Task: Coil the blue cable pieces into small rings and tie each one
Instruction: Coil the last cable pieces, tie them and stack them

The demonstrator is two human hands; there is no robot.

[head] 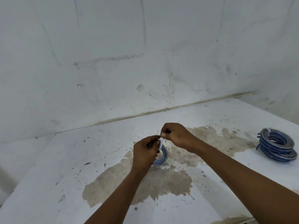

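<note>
stained white worktop (210, 183) by a wall | small blue coil (161, 158) mid-top, gripped by left hand (144, 155) | white tie (161, 143) runs up to right hand (174, 135), pinched | 1 tied stack (277, 146) at right edge

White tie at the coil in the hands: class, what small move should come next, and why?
Probably pull the white tie snug. The right hand pinches its upper end, and the left hand grips the blue coil that the tie loops over. The tied coils stacked at the right suggest the finished state.
</note>
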